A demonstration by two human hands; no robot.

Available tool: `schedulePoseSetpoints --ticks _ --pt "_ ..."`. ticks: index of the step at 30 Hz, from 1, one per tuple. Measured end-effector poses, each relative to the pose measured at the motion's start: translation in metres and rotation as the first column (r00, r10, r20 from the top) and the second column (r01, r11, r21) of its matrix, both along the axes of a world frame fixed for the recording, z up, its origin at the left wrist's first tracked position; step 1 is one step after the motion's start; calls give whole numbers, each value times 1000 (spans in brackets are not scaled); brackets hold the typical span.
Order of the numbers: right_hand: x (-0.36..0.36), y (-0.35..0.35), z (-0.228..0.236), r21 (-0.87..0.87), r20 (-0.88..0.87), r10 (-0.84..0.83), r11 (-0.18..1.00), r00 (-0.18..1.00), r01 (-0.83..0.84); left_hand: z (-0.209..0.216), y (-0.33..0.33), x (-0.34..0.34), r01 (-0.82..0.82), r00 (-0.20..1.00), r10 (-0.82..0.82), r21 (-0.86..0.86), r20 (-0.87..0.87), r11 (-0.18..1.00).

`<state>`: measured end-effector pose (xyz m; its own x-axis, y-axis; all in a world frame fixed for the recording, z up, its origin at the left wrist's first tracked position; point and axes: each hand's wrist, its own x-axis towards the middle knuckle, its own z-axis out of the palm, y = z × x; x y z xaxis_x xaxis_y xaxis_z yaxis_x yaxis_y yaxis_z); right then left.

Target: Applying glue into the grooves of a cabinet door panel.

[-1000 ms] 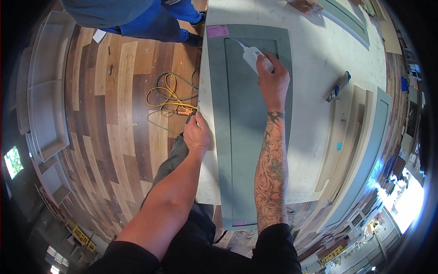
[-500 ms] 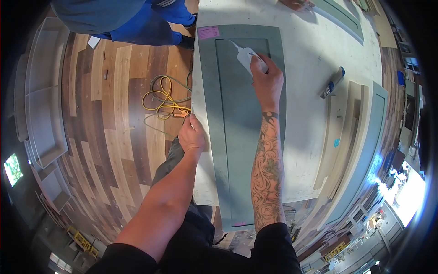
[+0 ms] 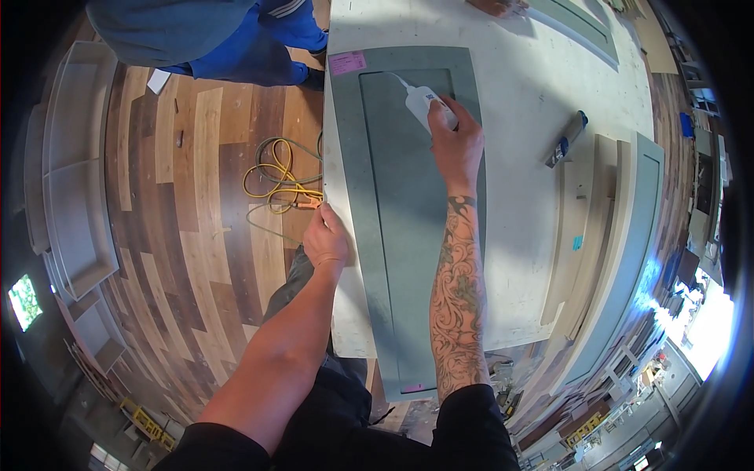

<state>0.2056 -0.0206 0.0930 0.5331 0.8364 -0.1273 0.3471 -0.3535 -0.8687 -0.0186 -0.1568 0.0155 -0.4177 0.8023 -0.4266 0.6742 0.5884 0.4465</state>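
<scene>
A white squeeze bottle [image 3: 422,107] with a thin nozzle is gripped in my right hand [image 3: 458,145]. It tilts over the far end of a long grey-green panel door [image 3: 408,204], its tip close to the far-left corner of the recessed middle. A pink label [image 3: 348,62] sits on the door's far-left corner. The door lies lengthwise on a white-topped table [image 3: 522,259], its near end jutting past the table edge. My left hand [image 3: 323,237] is closed on the table's left edge, thumb on top and some fingers hidden. An orange cord end [image 3: 309,203] shows just beyond its fingertips.
Yellow and green cords [image 3: 275,177] lie coiled left of the table. A person in blue trousers [image 3: 251,47] stands at the far left. Another hand [image 3: 499,7] is near a second door [image 3: 577,31]. A blue-ended tool [image 3: 567,140] and long boards [image 3: 601,235] lie rightward.
The whole view has shifted slightly. The bottle's nozzle has moved a little to the right along the recess's far edge. My left hand stays at the table edge.
</scene>
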Motion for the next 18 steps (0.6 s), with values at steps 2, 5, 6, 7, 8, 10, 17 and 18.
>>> schedulePoseSetpoints --ticks 2,5,6,7,8,10,17,18 --pt "2 -1 1 -2 2 -8 1000 1000 8 1 1 1 3 1000 -3 -9 -7 1000" --pt "6 -1 3 -20 -8 -13 1000 1000 13 1 1 2 -5 1000 5 -9 0 1000" --pt "7 -2 1 5 -2 -13 1000 1000 13 0 1 2 -7 1000 7 -14 3 1000" --pt "8 -2 0 29 5 -12 1000 1000 12 -1 1 1 -8 1000 8 -19 5 1000" --pt "8 -2 1 33 5 -14 999 1000 14 -1 1 1 -6 1000 6 -15 5 1000" --pt "8 -3 3 6 -16 -19 1000 1000 19 -3 1 0 -15 1000 15 -5 6 1000" --pt "15 -4 -4 26 1 -34 999 999 34 -2 0 5 -20 1000 20 26 -2 999" --pt "16 -5 -4 23 7 -41 999 999 40 -2 0 5 -22 1000 22 41 0 999"
